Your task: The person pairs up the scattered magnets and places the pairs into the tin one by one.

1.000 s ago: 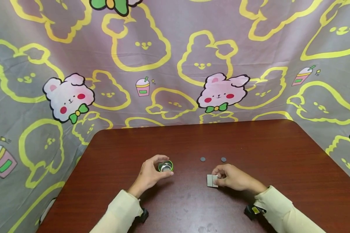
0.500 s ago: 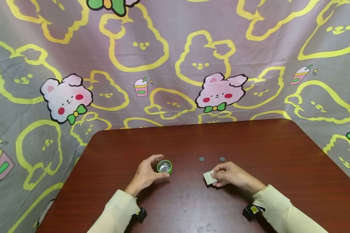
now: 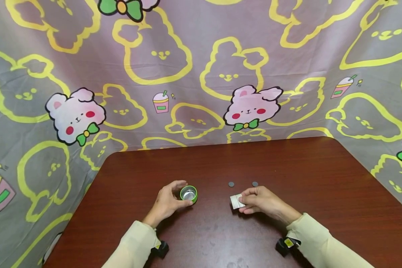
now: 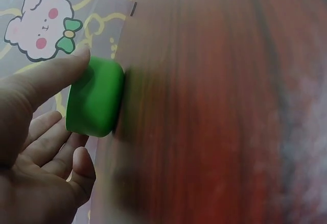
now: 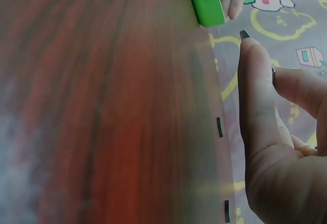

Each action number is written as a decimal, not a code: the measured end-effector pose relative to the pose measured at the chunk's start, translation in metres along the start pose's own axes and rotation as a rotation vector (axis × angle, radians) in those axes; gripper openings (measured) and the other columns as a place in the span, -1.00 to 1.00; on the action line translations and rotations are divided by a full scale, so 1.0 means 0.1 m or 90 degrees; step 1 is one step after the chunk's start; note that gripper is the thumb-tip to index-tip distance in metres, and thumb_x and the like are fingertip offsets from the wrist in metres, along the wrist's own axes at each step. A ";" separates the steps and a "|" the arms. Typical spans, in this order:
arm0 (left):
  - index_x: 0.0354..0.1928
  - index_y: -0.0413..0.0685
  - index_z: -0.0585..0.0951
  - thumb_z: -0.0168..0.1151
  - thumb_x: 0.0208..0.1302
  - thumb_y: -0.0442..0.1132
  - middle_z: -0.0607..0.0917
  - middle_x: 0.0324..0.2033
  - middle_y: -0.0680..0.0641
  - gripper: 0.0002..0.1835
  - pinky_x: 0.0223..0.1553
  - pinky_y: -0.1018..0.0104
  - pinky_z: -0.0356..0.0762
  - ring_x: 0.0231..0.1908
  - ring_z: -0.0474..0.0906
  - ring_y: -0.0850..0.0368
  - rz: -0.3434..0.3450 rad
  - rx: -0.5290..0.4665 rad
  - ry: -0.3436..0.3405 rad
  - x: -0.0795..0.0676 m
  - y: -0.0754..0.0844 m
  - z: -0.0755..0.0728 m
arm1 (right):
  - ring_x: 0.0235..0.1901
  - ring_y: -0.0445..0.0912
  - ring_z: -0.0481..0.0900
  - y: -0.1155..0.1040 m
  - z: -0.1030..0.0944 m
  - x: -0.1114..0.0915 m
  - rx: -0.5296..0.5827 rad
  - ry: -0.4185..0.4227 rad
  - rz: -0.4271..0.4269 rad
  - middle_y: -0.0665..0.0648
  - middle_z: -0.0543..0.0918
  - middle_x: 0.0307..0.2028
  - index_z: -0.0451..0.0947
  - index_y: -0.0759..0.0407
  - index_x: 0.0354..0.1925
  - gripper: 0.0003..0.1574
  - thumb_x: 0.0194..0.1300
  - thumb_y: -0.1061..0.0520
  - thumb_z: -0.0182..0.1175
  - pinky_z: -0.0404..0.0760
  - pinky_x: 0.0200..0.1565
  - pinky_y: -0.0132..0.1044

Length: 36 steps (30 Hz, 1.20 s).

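A small round tin (image 3: 189,194), green outside and silver inside, stands with its open top up. My left hand (image 3: 167,202) holds it between thumb and fingers. In the left wrist view the thumb touches the near side of the tin (image 4: 97,96), its base close to the tabletop. Farther right, my right hand (image 3: 262,203) pinches a small flat pale-grey square piece (image 3: 235,201) with a line across it, tilted above the table. The thumb hides most of this piece in the right wrist view, leaving only dark edges. Nothing shows inside the tin but bare metal.
Two small dark grey discs, one to the left (image 3: 231,184) and one to the right (image 3: 255,184), lie on the brown wooden table (image 3: 207,238) beyond the right hand. A patterned cloth (image 3: 187,74) hangs behind and beside the table.
My right hand has raised the square piece off the tabletop, tilted it and carried it a little left. The tin in my left hand shows more of its inside now.
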<state>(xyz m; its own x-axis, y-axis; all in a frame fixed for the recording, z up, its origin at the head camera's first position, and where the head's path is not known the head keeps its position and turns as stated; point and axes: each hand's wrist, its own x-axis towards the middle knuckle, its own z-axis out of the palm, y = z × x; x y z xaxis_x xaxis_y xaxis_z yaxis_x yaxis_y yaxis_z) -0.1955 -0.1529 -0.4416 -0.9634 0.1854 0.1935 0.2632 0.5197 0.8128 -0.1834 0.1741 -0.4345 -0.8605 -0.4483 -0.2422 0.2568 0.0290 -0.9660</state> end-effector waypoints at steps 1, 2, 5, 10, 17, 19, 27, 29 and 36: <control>0.05 -0.17 0.55 0.60 -0.32 -0.24 0.65 -0.08 -0.05 -0.27 -0.25 0.26 0.50 -0.19 0.56 0.12 0.000 -0.001 0.000 0.00 0.00 0.00 | -0.36 0.01 0.67 0.00 0.01 0.01 0.000 0.002 -0.002 0.21 0.62 -0.34 0.38 0.54 -0.15 -0.68 0.24 0.28 0.17 0.64 -0.28 -0.23; 0.05 -0.17 0.55 0.60 -0.32 -0.24 0.65 -0.08 -0.04 -0.27 -0.25 0.26 0.50 -0.18 0.56 0.13 0.000 -0.001 0.001 0.00 0.00 0.00 | -0.36 0.01 0.67 -0.01 0.02 0.01 0.002 0.003 -0.002 0.21 0.62 -0.34 0.37 0.54 -0.15 -0.68 0.24 0.29 0.17 0.64 -0.28 -0.23; 0.04 -0.18 0.55 0.60 -0.32 -0.25 0.66 -0.09 -0.05 -0.27 -0.25 0.26 0.50 -0.18 0.56 0.12 0.006 -0.003 0.000 0.00 0.00 0.01 | -0.35 0.01 0.67 -0.03 0.04 0.04 0.006 0.007 -0.005 0.21 0.61 -0.33 0.36 0.55 -0.12 -0.66 0.24 0.29 0.16 0.64 -0.26 -0.23; 0.04 -0.17 0.55 0.60 -0.32 -0.24 0.65 -0.09 -0.04 -0.27 -0.23 0.23 0.51 -0.19 0.57 0.12 0.011 -0.007 -0.005 0.00 0.00 0.03 | -0.35 0.01 0.67 -0.07 0.10 0.09 0.012 0.009 -0.010 0.23 0.62 -0.32 0.36 0.58 -0.10 -0.62 0.24 0.28 0.18 0.64 -0.26 -0.22; 0.04 -0.16 0.55 0.61 -0.34 -0.24 0.66 -0.09 -0.04 -0.26 -0.28 0.32 0.50 -0.21 0.57 0.12 0.005 -0.021 -0.001 -0.02 -0.03 0.04 | -0.38 0.00 0.67 -0.13 0.19 0.15 0.028 0.006 -0.022 0.28 0.60 -0.32 0.36 0.60 -0.07 -0.57 0.25 0.26 0.18 0.63 -0.27 -0.25; 0.05 -0.17 0.55 0.61 -0.34 -0.24 0.66 -0.09 -0.05 -0.26 -0.28 0.32 0.51 -0.21 0.57 0.11 0.007 -0.026 -0.002 -0.02 -0.03 0.04 | -0.38 0.00 0.67 -0.13 0.21 0.17 0.034 0.007 -0.019 0.29 0.59 -0.31 0.36 0.60 -0.07 -0.58 0.25 0.26 0.18 0.63 -0.27 -0.26; 0.05 -0.18 0.54 0.61 -0.34 -0.24 0.65 -0.08 -0.06 -0.25 -0.28 0.30 0.50 -0.18 0.56 0.11 0.014 -0.022 -0.003 -0.01 -0.03 0.04 | -0.36 0.00 0.67 -0.13 0.30 0.26 0.050 0.009 -0.019 0.29 0.56 -0.28 0.36 0.58 -0.08 -0.60 0.24 0.28 0.18 0.63 -0.25 -0.27; 0.05 -0.18 0.54 0.61 -0.34 -0.24 0.65 -0.09 -0.06 -0.25 -0.28 0.31 0.50 -0.19 0.56 0.10 0.013 -0.023 -0.002 -0.01 -0.03 0.04 | -0.36 0.00 0.67 -0.14 0.33 0.28 0.055 0.007 -0.020 0.29 0.55 -0.28 0.36 0.56 -0.09 -0.62 0.24 0.28 0.18 0.63 -0.24 -0.27; 0.06 -0.19 0.54 0.61 -0.34 -0.26 0.66 -0.09 -0.05 -0.24 -0.29 0.32 0.51 -0.19 0.56 0.11 0.003 -0.044 -0.013 -0.01 -0.02 0.06 | -0.35 0.00 0.67 -0.16 0.41 0.36 0.059 0.012 -0.019 0.27 0.57 -0.31 0.36 0.55 -0.10 -0.64 0.24 0.29 0.17 0.62 -0.22 -0.25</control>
<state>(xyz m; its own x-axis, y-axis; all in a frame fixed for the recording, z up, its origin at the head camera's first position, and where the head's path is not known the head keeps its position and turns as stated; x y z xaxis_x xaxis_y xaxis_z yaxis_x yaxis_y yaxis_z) -0.1943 -0.1492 -0.4463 -0.9608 0.2049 0.1867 0.2630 0.4605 0.8478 -0.2006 0.1211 -0.4240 -0.8762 -0.4312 -0.2154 0.2695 -0.0677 -0.9606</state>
